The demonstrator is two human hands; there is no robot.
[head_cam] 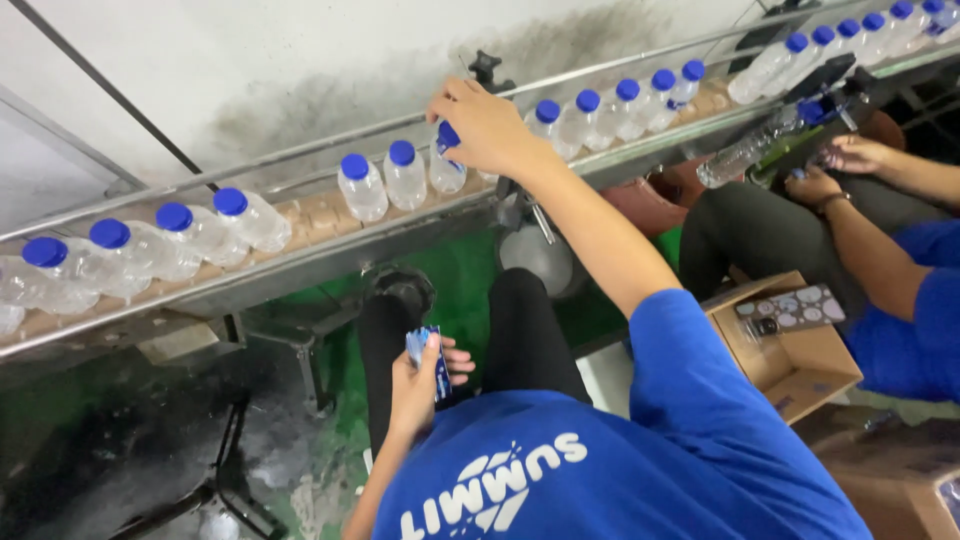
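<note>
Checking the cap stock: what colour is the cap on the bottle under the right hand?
Blue, like the other caps; the cap under the right hand shows in the head view.

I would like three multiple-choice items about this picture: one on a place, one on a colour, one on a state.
1. Where is the right hand?
A. on a bottle standing on the conveyor
B. inside the cardboard box
C. on the floor

2. What colour are the bottle caps?
A. red
B. blue
C. white

3. What is the state of the left hand?
A. open and empty
B. closed in a grip on a small stack of blue labels
C. resting on the conveyor

Answers:
1 A, the hand covers the top of a bottle in the row.
2 B, every visible cap on the line is blue.
3 B, the fingers wrap around the thin blue stack above the lap.
</note>
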